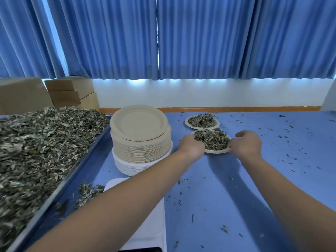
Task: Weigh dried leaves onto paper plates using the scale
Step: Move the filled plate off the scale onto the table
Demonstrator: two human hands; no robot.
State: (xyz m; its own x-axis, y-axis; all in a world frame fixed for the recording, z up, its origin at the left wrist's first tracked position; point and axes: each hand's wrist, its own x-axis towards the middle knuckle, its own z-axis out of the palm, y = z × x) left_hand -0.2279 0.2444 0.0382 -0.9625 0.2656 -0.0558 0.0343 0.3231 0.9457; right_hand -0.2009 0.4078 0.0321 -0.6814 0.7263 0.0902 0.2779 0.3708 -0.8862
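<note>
Plate [217, 151] of leaves [212, 140] sits beside a second full plate [189, 124], left hand [190, 145] and right hand [245, 144] curled on its rim, set-down I reckon; next wants a fresh one from the stack [140, 140] on the scale [156, 228].

Blue curtains [200, 37] drawn, daylight glowing beneath; white wall [200, 93]; cardboard boxes [72, 91] left.

The head-worn wide-angle camera looks forward and down over the blue tabletop [236, 188]. Pleated blue curtains [200, 42] face it.
</note>
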